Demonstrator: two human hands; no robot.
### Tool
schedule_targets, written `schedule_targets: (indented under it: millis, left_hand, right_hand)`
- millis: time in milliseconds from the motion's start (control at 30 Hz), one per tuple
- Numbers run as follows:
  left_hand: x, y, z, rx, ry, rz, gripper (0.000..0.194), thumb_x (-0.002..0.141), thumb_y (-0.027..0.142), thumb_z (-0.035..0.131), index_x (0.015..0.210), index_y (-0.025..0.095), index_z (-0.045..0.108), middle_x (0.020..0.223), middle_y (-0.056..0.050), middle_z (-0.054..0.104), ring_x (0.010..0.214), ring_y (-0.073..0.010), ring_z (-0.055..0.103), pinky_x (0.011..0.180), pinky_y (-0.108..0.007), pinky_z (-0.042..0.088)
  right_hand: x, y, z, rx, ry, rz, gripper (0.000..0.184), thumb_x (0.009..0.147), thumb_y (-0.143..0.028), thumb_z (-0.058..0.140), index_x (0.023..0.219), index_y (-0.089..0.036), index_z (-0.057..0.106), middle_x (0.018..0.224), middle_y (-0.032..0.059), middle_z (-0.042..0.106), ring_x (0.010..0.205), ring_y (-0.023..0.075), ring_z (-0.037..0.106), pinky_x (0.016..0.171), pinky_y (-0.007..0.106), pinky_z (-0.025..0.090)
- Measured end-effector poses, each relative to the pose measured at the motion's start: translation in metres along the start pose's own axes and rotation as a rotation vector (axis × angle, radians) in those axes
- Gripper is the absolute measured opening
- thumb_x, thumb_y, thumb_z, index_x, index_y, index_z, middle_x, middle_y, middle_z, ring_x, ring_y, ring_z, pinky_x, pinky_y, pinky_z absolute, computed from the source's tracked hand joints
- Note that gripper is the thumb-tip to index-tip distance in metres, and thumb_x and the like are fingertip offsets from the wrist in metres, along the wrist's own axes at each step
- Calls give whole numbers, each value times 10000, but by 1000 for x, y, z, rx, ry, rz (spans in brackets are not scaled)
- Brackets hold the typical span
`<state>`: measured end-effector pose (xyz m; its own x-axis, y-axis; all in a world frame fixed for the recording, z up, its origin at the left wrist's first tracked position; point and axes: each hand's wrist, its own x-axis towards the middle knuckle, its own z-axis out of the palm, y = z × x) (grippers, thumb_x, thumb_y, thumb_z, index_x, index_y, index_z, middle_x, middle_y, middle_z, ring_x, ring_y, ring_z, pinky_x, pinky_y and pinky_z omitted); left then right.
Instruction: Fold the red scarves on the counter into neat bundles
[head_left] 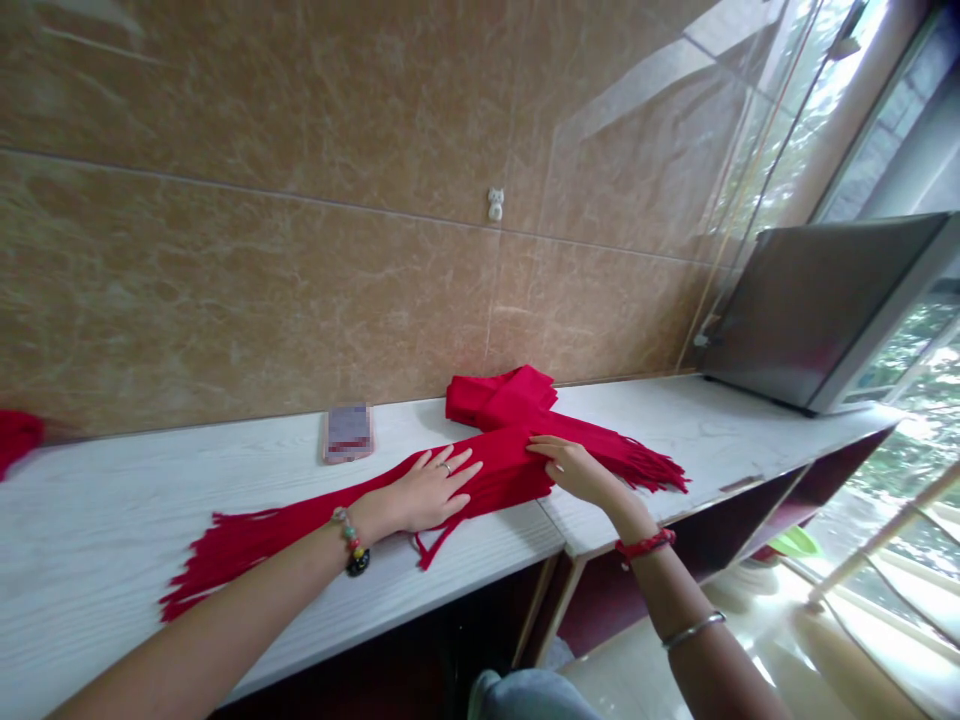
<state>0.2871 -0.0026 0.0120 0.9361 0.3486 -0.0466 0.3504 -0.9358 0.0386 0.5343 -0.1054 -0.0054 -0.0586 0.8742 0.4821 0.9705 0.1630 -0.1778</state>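
Observation:
A red scarf (495, 480) with fringed ends lies across the white tabletop, folded in layers at its right end. My left hand (431, 490) rests flat on it with the fingers spread and a ring on one finger. At the folded end, my right hand (574, 468) has its fingers curled together on the scarf's edge. Just behind lies a second red fringed cloth (517, 398), bunched and crossed over itself, its fringe pointing right. A loose red strip (435, 548) hangs toward the front edge below my left hand.
A phone (348, 434) lies behind my left hand. More red cloth (16, 438) shows at the far left. A grey box-shaped appliance (832, 310) stands at the right end by the window. The tiled wall (262, 290) borders the tabletop (97, 520), with open shelves below.

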Motion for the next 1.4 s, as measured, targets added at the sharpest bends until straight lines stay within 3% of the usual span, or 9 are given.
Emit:
schedule_targets:
  millis: [167, 333, 467, 667, 800, 933, 1100, 1233, 1400]
  left_hand:
    - [4, -3, -2, -40, 82, 98, 433, 927, 311, 278, 1343, 202, 329, 1424, -81, 283, 1326, -239, 164, 1050, -457, 167]
    - [-2, -17, 8, -91, 286, -76, 468, 930, 302, 231, 1351, 114, 304, 1437, -138, 222, 1329, -232, 155, 1052, -416, 198]
    - [-18, -28, 27, -160, 144, -75, 522, 931, 384, 218, 1408, 185, 140, 1472, -98, 104, 1343, -220, 63, 1055, -418, 178]
    - [-41, -35, 30, -217, 77, -37, 565, 924, 433, 233, 1414, 215, 55, 1481, -65, -9, 1345, -186, 0, 1069, -370, 112]
    - [-73, -53, 18, -279, -23, -97, 588, 915, 458, 219, 1412, 177, 76, 1473, -89, 41, 1344, -177, 55, 1064, -360, 130]
    - [-116, -88, 6, -223, 1, -286, 537, 893, 380, 300, 1365, 126, 269, 1439, -125, 220, 1315, -200, 208, 1041, -324, 198]
    - [-154, -125, -3, -153, -55, -385, 455, 790, 348, 465, 1187, 131, 508, 1254, -136, 505, 1100, -214, 494, 922, -278, 346]
    - [-171, -136, -8, -238, -52, -458, 377, 723, 325, 514, 1048, 153, 596, 1009, -77, 636, 855, -183, 574, 734, -228, 415]
    - [-185, -145, -5, -396, -51, -525, 255, 664, 266, 521, 869, 169, 637, 655, 13, 607, 580, -124, 508, 523, -192, 371]
  right_hand:
    - [32, -39, -9, 28, 132, 7, 355, 842, -211, 400, 1122, -96, 586, 1248, 152, 513, 1195, 229, 426, 982, 368, 368]
    - [55, -72, 23, -108, -77, 86, 390, 904, -294, 339, 1236, -147, 481, 1294, 129, 475, 1246, 260, 350, 995, 516, 283]
    - [45, -66, 42, -250, -242, 122, 395, 918, -330, 318, 1275, -208, 434, 1340, 123, 424, 1244, 301, 342, 952, 587, 279]
    - [27, -39, 38, -434, -327, 54, 355, 896, -180, 342, 1196, -237, 523, 1366, 128, 384, 1245, 377, 304, 829, 660, 346]
    - [34, -48, 29, -449, -192, 132, 334, 889, -219, 374, 1170, -186, 551, 1307, 157, 453, 1212, 375, 360, 854, 644, 345]
    - [56, -107, 27, -215, -29, -117, 324, 877, -241, 411, 1142, -146, 571, 1200, 142, 554, 1160, 264, 453, 959, 472, 366]
    - [67, -208, 51, -24, -192, -538, 258, 826, -201, 500, 1056, -144, 601, 1079, 111, 620, 1049, 200, 534, 921, 331, 407]
    - [65, -258, 76, -30, -289, -600, 254, 791, -226, 562, 1027, -133, 581, 1024, 109, 628, 976, 201, 560, 842, 306, 436]
    - [71, -282, 91, -106, -315, -647, 178, 825, -146, 487, 984, -138, 566, 917, 85, 636, 859, 178, 582, 736, 270, 451]
